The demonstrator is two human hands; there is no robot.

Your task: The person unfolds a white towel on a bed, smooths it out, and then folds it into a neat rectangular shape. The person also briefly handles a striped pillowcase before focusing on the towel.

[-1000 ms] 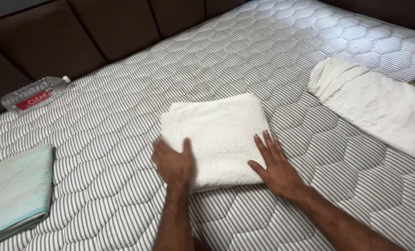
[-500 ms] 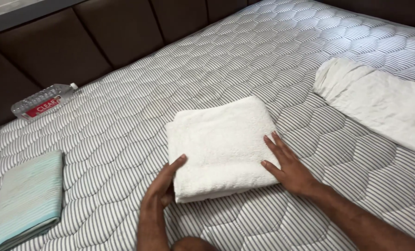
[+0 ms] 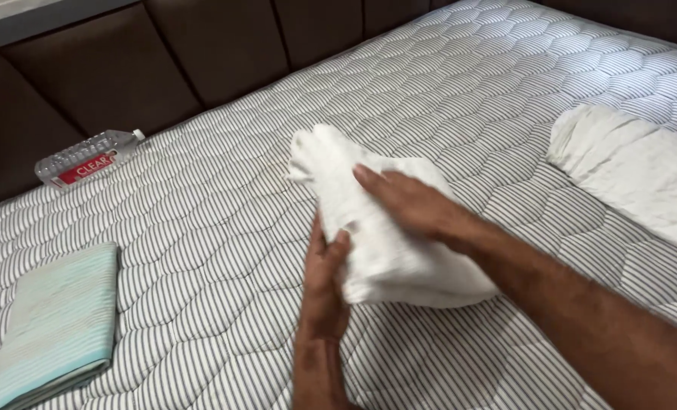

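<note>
White folded towel (image 3: pixel 388 228) lies mid-mattress (image 3: pixel 225 228), now a narrower bundle. Long axis runs diagonally, from its far end pointing toward the headboard (image 3: pixel 164 68) down to its near end by the right forearm. Far end is bunched and lifted a little off the mattress; near end lies flat.

Left hand (image 3: pixel 325 285) sits at the towel's near-left edge, fingers pressed together and curled up against the side of the fold, thumb tip laid on the cloth. Whether the fingers reach under the towel, I cannot tell; the cloth hides them.

Right hand (image 3: pixel 407 201) lies across the top of the towel, fingers straight and close together, pointing toward the towel's far-left end, palm pressing down. Of the two, the right hand is nearer that raised far end; the left is nearer the lower long edge.

Against the frame half a second back: the towel was then a flat, broad square, with the left hand at its near-left corner and the right hand resting at its right edge. It is now doubled over and tilted, and the right hand has crossed from the edge onto the top.

Around the towel: striped teal cloth (image 3: pixel 54 323) well apart to its left, clear plastic bottle (image 3: pixel 88 158) far-left by the headboard, crumpled white sheet (image 3: pixel 634 171) off to its right.
</note>
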